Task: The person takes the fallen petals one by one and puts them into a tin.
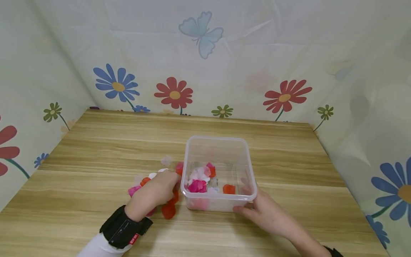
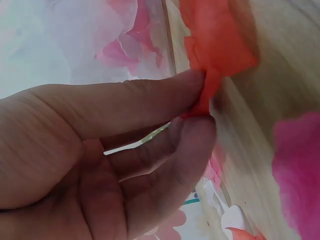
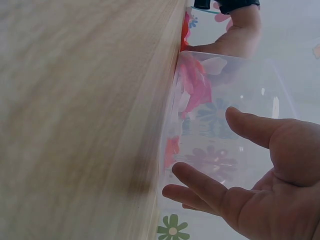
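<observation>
Left hand [image 1: 157, 192] pinches a red petal [image 2: 217, 45] from the loose petals [image 1: 167, 208] at the clear box's [image 1: 219, 142] nine o'clock wall; right hand [image 1: 266, 214], fingers straight, steadies its five o'clock corner.

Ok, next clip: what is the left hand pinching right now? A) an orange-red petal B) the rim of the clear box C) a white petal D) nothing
A: in the left wrist view the left hand pinches an orange-red petal between thumb and fingers, beside the clear box.
</observation>
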### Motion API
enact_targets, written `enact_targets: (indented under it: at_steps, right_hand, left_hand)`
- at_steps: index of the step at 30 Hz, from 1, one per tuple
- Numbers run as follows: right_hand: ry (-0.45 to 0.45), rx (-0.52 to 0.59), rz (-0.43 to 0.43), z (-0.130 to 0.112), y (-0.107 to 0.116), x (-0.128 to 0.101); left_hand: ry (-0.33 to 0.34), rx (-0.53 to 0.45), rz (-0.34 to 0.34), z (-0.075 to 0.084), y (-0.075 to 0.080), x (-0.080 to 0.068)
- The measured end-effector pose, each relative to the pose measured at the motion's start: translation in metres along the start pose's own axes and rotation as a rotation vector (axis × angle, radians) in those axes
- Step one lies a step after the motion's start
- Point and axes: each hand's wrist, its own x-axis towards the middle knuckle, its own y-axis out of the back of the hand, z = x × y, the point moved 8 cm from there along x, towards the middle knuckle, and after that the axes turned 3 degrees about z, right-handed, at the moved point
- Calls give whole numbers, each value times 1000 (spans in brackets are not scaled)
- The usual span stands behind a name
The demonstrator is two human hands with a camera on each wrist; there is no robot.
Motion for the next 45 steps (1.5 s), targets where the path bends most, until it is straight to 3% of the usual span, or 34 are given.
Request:
enact_targets:
  at_steps: [8,15,19,24,29,35,40,45]
  right_hand:
    - [15,6,0,0,0,1]
    - [23,-2,3,-1,0,1]
    - [11,-12,3,0,-1,0]
    - [-5,-11,2,2,-1,0]
    - [-6,-18,6,2,-1,1]
    - [-3,-24,7,2,-1,1]
    - [3,-14,4,2,-1,1]
    - [19,-23,6,1,-1,1]
  left_hand:
    - [-73,3,66,4,14,1]
    - [16,-70,132,-2,34,3]
    - [38,-91,238,-3,51,0]
    - [16,-90,437,3,74,-10]
    - [-37,-109,594,16,91,-23]
    - [-172,-134,715,39,104,-37]
    - [-296,-143,748,59,103,-43]
    - [-383,-155,715,74,94,-44]
